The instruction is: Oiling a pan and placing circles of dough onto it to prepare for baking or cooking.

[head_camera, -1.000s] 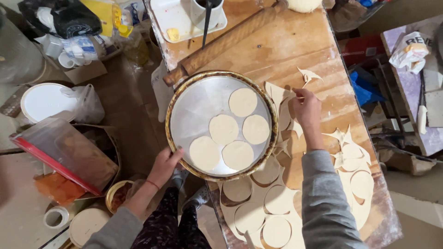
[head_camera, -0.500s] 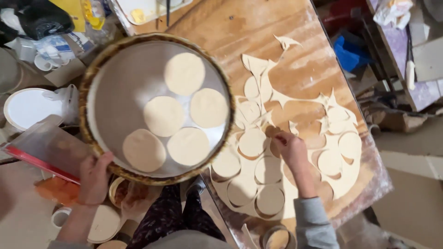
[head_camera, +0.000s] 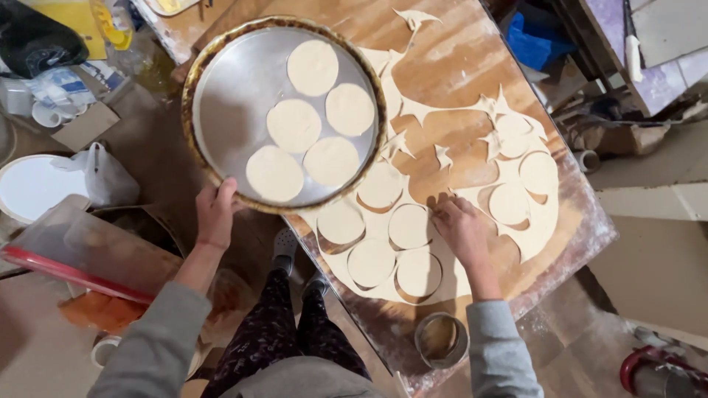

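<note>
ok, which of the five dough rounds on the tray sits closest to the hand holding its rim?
The pale dough round at the round metal tray's near-left edge, just above the left hand gripping the rim. The other four lie farther up or right.

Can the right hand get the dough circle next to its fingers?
Probably yes. The right hand rests on the rolled dough sheet with its fingertips beside a cut dough circle, and nothing lies between them. The left hand holds the round tray.

A wooden table (head_camera: 472, 44) (dusted with flour) stands on a brownish floor (head_camera: 147, 158); pale tiles (head_camera: 664, 199) lie at right.
</note>
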